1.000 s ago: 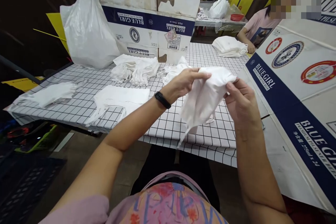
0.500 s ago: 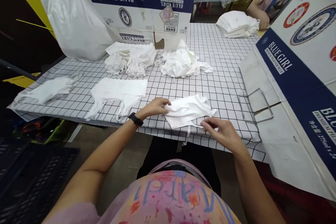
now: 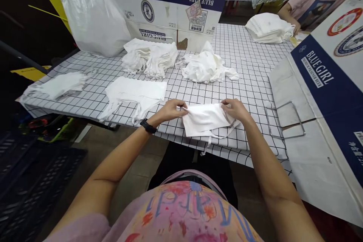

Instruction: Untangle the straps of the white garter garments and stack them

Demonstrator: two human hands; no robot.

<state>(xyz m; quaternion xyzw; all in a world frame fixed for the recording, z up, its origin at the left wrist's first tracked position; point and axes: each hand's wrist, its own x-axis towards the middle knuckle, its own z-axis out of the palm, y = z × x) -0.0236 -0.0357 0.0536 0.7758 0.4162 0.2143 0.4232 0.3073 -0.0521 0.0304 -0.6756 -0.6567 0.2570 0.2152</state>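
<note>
A white cloth piece with thin straps lies at the near edge of the checked table, its straps trailing toward me. My left hand, with a black band on the wrist, pinches its upper left corner. At the upper right corner, my right hand pinches the same cloth, so its top edge is stretched between them. To the left, a similar strapped white cloth lies flat. Beyond my hands is a crumpled heap of white cloth pieces, and left of that heap a neater stack of them.
A beer carton stands at the back beside a full white plastic bag. Another carton with a wire frame borders the right. More white cloths lie far left. A co-worker's hand is near a stack.
My right hand has moved up from the cloth's lower right to its upper right corner and pinches it. The wrinkled cloth is now flatter. The view has shifted slightly.
</note>
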